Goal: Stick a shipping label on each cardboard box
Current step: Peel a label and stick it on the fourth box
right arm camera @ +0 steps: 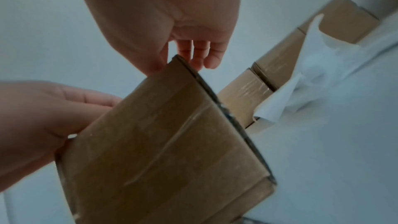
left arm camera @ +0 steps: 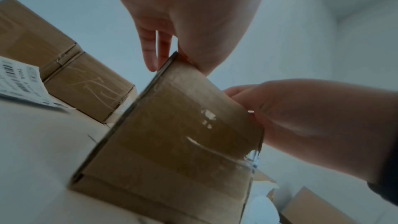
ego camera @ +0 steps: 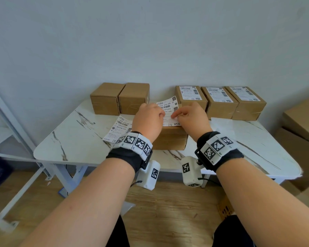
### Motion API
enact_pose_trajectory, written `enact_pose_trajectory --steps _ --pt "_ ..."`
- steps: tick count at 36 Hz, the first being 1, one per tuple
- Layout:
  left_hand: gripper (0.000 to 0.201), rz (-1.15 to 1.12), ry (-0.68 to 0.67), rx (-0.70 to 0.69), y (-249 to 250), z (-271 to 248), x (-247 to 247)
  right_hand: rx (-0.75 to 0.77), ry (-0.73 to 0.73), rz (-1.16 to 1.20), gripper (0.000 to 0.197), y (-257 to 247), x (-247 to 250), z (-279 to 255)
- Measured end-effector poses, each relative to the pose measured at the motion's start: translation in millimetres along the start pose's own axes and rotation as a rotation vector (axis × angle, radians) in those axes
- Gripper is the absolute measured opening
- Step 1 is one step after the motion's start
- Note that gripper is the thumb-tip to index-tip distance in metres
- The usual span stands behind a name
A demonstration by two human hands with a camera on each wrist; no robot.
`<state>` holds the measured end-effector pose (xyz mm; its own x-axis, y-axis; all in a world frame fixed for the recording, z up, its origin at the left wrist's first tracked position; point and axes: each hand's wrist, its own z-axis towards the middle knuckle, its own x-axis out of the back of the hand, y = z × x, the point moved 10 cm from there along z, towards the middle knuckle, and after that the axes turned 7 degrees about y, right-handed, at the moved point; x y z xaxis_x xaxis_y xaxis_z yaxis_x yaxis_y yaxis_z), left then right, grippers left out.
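Observation:
A brown cardboard box (ego camera: 169,139) stands at the table's middle, near the front. A white shipping label (ego camera: 168,108) lies along its top, the near part flat, the far end curling up off the box. My left hand (ego camera: 155,115) and right hand (ego camera: 183,115) rest on the label side by side, fingers pressing it down. From the left wrist view the left hand's fingers (left arm camera: 150,54) point straight down at the box (left arm camera: 183,142) edge. The right wrist view has the right hand's fingers (right arm camera: 200,54) over the box (right arm camera: 172,142) rim.
Two unlabelled boxes (ego camera: 119,98) stand at the back left, three labelled boxes (ego camera: 219,100) at the back right. Another label (ego camera: 117,129) lies left of the middle box and peeled backing paper (ego camera: 221,124) right of it. Large cartons (ego camera: 300,127) stand beyond the marble table (ego camera: 70,139).

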<state>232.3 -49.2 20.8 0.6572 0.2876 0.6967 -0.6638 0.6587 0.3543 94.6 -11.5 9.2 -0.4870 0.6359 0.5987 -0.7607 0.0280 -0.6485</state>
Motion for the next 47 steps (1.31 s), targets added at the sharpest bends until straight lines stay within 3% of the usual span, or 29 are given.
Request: enact_pose_trajectory --steps 13,22,29,34,47 --pt "0.041 -0.015 -0.267 0.067 -11.1 4.3 -26.5 -0.095 -0.037 0.02 0.028 15.7 -4.1 7.1" --pt "0.047 -0.043 -0.415 0.14 -16.3 8.2 -40.5 -0.072 -0.128 -0.086 0.034 14.3 -21.2 23.9" --pt "0.051 0.037 -0.44 0.138 -19.1 13.8 -44.0 -0.119 -0.184 -0.119 0.037 20.8 -32.5 34.5" --pt "0.05 -0.036 -0.445 0.201 -22.6 9.2 -49.4 -0.152 -0.211 -0.131 0.041 26.9 -37.4 35.5" --pt "0.048 0.009 -0.392 0.184 -23.4 8.1 -49.2 -0.195 -0.171 0.029 0.037 30.6 -27.1 20.6"
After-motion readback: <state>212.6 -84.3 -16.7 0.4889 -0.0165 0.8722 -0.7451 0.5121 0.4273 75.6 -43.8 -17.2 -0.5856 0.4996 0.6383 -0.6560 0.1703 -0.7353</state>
